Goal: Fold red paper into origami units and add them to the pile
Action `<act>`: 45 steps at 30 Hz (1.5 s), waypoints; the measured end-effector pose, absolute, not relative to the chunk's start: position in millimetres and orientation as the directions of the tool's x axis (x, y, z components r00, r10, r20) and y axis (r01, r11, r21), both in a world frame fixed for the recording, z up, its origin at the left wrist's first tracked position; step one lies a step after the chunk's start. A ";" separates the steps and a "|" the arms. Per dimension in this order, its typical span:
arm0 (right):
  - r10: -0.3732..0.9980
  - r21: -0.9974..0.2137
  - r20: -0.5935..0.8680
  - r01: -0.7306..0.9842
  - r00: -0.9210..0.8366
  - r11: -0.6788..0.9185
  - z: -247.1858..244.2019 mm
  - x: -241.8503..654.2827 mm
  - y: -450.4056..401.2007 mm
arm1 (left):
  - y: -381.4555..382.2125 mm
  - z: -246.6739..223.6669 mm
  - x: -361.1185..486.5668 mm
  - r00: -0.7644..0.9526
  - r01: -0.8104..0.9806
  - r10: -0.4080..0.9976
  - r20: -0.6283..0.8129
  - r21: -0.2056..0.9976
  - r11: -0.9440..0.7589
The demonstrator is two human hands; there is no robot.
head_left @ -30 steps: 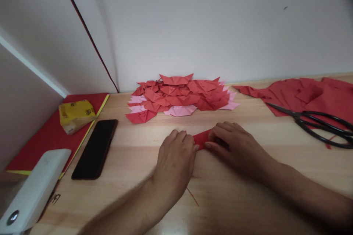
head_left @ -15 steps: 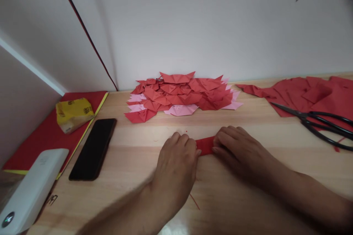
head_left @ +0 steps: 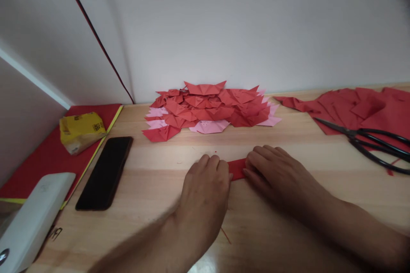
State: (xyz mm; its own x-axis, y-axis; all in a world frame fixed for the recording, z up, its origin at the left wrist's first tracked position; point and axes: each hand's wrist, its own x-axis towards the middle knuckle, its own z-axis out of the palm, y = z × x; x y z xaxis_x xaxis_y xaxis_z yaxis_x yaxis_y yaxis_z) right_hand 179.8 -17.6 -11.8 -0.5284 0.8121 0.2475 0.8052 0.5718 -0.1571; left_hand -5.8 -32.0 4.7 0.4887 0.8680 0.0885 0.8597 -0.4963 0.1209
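Low over the wooden table [head_left: 153, 230], a narrow red folded paper strip [head_left: 237, 169] spans the gap between my two hands. My left hand [head_left: 206, 192] is closed on its left end, knuckles up. At the other end, my right hand [head_left: 272, 175] is closed on the strip with curled fingers and the thumb along the near edge. Both ends of the paper are hidden under the fingers. Behind my hands lies a layered pile of folded red and pink paper pieces [head_left: 208, 113].
Black-handled scissors [head_left: 368, 136] lie at the right, partly on crumpled red paper [head_left: 352, 106]. Leftward are a black phone [head_left: 105, 173], a white power bank [head_left: 41, 217], a yellow packet [head_left: 82, 130] and a red folder [head_left: 41, 158]. A white wall [head_left: 240, 25] bounds the back.
My right hand has shifted slightly left, so a little less of the red strip shows between my hands. The whole view has moved slightly; the other things lie as before.
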 end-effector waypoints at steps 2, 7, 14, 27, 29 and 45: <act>0.810 -0.145 0.249 0.807 -0.531 0.573 -12.6 179.4 -17.4 | -32.2 5.1 -5.8 0.486 0.864 0.870 0.078 0.108 -0.492; 0.801 -0.123 0.272 0.807 -0.533 0.578 -11.9 177.5 -17.4 | -32.2 2.7 -5.3 0.490 0.864 0.869 0.073 0.091 -0.495; 0.792 -0.083 0.284 0.809 -0.541 0.583 -11.7 175.6 -17.9 | -35.8 -1.6 -2.8 0.492 0.869 0.865 0.098 0.006 -0.495; 0.795 -0.090 0.274 0.809 -0.541 0.581 -9.5 175.0 -18.6 | -54.7 -2.1 3.8 0.596 0.803 0.765 0.242 -0.201 -0.562; 0.799 -0.088 0.265 0.811 -0.540 0.578 -9.2 174.7 -19.1 | -55.5 -1.7 3.4 0.596 0.802 0.773 0.216 -0.211 -0.559; 0.816 -0.217 0.256 0.792 -0.519 0.571 0.6 181.4 -31.5 | -56.7 -8.2 3.1 0.604 0.793 0.770 0.205 -0.244 -0.558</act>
